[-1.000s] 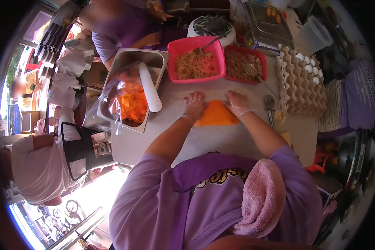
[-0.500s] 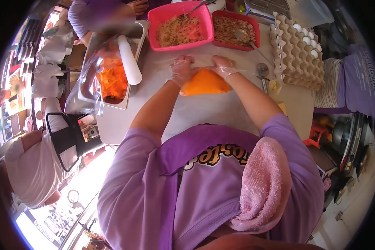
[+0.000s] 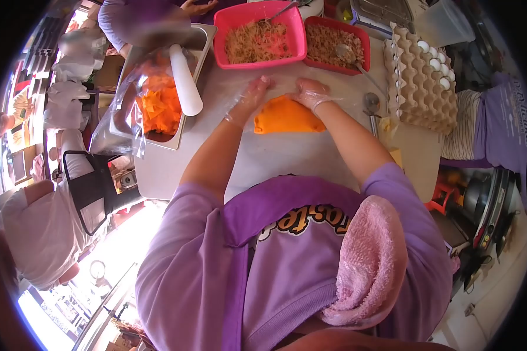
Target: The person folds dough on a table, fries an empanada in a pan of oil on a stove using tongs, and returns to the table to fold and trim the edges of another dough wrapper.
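Note:
A folded, half-moon piece of orange dough [image 3: 288, 115] lies on the table in front of me, its straight edge facing my body. My left hand [image 3: 252, 98], in a clear plastic glove, is just beyond its left side, apart from it, with the fingers stretched out and nothing in them. At the far right edge of the dough is my right hand [image 3: 311, 93], also gloved. Its fingers are curled down onto that edge, with the fingertips partly hidden.
Behind the dough stand a pink tub of shredded filling [image 3: 216, 44] and a red tub [image 3: 366, 55] with a ladle. At left, a metal pan [image 3: 202, 41] holds orange dough pieces and a white roller [image 3: 183, 82]. Egg trays [image 3: 418, 88] stand right. Another person's hand [image 3: 199, 8] shows at the far side.
My left hand has come away from the dough's left side and its fingers have straightened. My right hand stays by the far right edge. The view has shifted slightly.

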### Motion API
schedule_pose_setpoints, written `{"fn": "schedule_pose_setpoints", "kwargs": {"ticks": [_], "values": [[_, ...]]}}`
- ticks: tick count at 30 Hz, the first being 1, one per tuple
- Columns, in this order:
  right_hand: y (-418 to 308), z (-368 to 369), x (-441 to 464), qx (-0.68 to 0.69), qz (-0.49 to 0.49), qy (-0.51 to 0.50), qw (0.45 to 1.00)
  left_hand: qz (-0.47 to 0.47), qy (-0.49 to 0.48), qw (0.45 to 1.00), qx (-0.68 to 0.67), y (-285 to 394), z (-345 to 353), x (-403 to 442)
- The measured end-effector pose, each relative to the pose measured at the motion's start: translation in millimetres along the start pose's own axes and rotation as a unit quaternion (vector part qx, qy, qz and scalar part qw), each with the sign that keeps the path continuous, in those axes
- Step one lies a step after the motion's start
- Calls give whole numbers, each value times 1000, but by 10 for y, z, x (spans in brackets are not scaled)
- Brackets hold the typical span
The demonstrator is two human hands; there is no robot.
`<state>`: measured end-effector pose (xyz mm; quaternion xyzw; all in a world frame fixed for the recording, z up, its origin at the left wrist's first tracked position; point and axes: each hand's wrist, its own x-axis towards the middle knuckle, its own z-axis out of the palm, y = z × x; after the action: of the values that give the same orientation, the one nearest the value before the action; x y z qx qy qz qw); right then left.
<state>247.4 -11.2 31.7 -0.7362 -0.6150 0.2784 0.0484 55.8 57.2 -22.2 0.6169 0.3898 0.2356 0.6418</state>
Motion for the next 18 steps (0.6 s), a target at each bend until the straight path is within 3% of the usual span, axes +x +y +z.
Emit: {"fn": "schedule_pose_setpoints", "kwargs": {"ticks": [2, 5, 7, 9, 10, 11, 13, 16, 18], "values": [[-121, -87, -39, -49, 17, -21, 998, 16, -16, 998, -56, -76, -19, -46], [-175, -118, -79, -94, 28, -36, 995, -28, 36, 993, -104, 172, 9, -335], [22, 90, -10, -90, 21, -32, 995, 31, 104, 990, -94, 440, 27, -562], [536, 575, 272, 205, -43, 87, 974, -9, 96, 995, -14, 799, 77, -814], [524, 489, 303, 359, 0, -2, 934, -50, 83, 993, 65, 990, 114, -957], [501, 400, 209, 359, 5, -8, 933, -58, 82, 993, 62, 1173, 139, -1083], [451, 153, 45, 510, 38, -34, 858, -19, -145, 989, 33, 1578, 167, -1252], [214, -85, -374, 564, 59, 134, 813, 165, -295, 939, -68, 2172, 233, -1457], [373, -66, -473, 608, 54, 117, 783, 279, -350, 891, -79, 2554, 336, -1622]]}}
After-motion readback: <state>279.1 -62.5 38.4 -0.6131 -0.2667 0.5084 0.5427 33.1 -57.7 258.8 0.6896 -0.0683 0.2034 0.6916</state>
